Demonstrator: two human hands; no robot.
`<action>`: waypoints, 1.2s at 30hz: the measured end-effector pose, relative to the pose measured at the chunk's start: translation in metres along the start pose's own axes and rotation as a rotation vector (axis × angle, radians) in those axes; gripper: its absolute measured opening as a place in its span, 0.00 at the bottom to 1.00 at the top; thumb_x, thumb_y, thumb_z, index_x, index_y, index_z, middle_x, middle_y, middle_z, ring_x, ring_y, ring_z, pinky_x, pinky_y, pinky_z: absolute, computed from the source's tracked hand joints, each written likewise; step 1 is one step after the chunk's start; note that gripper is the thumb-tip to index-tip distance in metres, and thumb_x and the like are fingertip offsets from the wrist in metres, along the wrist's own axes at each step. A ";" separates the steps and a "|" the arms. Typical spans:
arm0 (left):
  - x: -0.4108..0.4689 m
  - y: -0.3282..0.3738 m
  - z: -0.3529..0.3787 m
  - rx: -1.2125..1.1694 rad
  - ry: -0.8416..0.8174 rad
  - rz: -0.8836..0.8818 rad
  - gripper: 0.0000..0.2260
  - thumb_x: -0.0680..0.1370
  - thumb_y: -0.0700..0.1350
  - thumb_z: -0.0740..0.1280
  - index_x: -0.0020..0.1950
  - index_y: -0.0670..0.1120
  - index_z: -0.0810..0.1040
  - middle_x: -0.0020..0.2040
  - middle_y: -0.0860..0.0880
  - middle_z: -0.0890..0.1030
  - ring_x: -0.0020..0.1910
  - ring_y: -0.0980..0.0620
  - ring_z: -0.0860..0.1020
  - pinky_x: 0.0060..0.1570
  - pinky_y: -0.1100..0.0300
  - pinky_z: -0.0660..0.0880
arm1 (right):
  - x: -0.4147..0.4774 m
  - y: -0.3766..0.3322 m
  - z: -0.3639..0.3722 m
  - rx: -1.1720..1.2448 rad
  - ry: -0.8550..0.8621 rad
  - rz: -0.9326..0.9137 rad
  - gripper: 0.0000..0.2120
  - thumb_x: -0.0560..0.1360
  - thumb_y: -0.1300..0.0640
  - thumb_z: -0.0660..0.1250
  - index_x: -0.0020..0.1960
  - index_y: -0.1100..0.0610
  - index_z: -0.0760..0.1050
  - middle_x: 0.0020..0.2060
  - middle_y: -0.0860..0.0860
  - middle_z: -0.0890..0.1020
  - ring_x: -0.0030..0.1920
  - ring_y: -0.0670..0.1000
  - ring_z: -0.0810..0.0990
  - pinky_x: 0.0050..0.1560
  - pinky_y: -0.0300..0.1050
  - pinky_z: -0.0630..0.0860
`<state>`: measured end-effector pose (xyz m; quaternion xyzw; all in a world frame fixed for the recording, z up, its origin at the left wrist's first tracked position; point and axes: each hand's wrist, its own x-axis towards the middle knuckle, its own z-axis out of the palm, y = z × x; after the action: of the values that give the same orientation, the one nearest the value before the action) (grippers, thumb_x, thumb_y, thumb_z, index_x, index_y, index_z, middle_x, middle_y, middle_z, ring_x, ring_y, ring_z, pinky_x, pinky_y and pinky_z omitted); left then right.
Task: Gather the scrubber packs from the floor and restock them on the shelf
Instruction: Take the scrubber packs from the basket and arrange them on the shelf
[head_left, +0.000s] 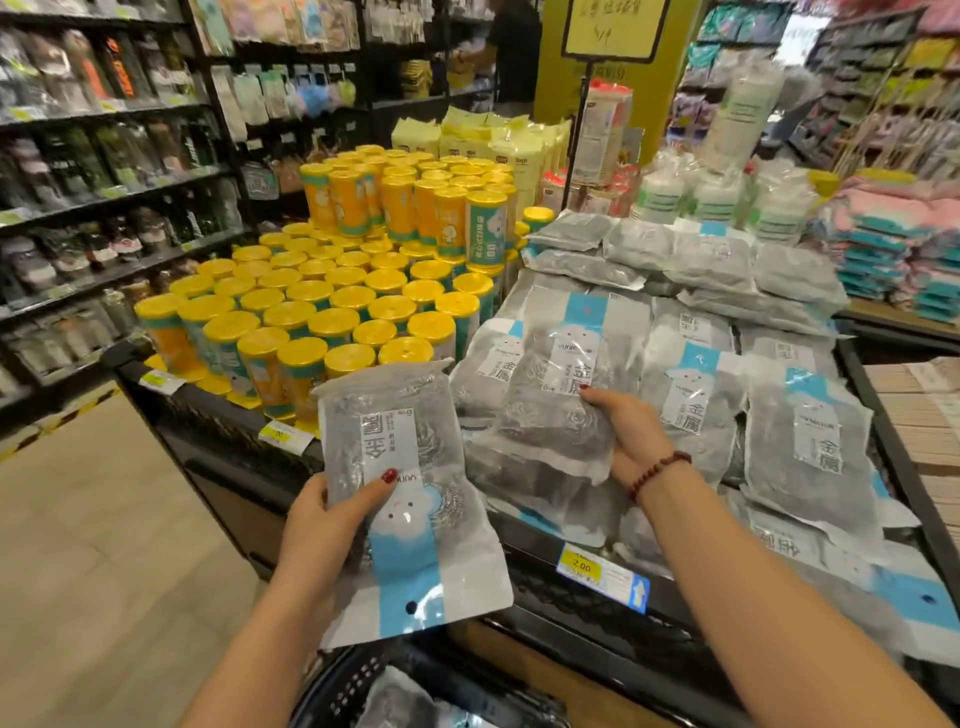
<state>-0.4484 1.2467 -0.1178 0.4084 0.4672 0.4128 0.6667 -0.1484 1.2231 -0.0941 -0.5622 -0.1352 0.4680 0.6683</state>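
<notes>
Shop shelf (613, 597): right hand (631, 426) clasps a pack (561, 395) lengthwise over its front edge; left hand (322, 525) clasps another pack (400, 499), farther off

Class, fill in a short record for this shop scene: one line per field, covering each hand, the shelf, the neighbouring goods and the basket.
left hand: holds upside-down scrubber pack
right hand: lays second scrubber pack on the shelf pile
shelf: stacked scrubber packs, yellow price tag
neighbouring goods: yellow-lidded canisters
basket: more packs inside
</notes>
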 end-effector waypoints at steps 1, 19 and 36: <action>0.004 0.002 0.001 -0.004 -0.026 -0.005 0.18 0.73 0.43 0.74 0.61 0.46 0.77 0.52 0.45 0.85 0.49 0.44 0.84 0.51 0.42 0.80 | 0.003 -0.003 0.003 -0.001 0.006 -0.001 0.02 0.76 0.66 0.66 0.44 0.65 0.75 0.32 0.56 0.81 0.31 0.53 0.82 0.35 0.48 0.82; 0.083 -0.001 0.097 0.035 0.202 0.051 0.15 0.72 0.42 0.74 0.57 0.48 0.78 0.47 0.46 0.85 0.36 0.52 0.84 0.27 0.63 0.76 | 0.237 -0.084 0.037 -0.156 0.018 0.004 0.22 0.68 0.66 0.73 0.62 0.66 0.74 0.52 0.60 0.83 0.48 0.59 0.84 0.43 0.55 0.82; 0.105 -0.016 0.130 0.054 0.247 0.012 0.18 0.70 0.45 0.77 0.57 0.48 0.78 0.49 0.46 0.86 0.46 0.44 0.85 0.44 0.48 0.81 | 0.282 -0.064 0.045 -0.703 0.232 -0.078 0.37 0.67 0.50 0.77 0.69 0.64 0.66 0.67 0.60 0.73 0.65 0.61 0.73 0.65 0.54 0.72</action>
<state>-0.2980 1.3183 -0.1330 0.3752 0.5544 0.4512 0.5902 -0.0014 1.4749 -0.1202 -0.8013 -0.2323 0.3002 0.4624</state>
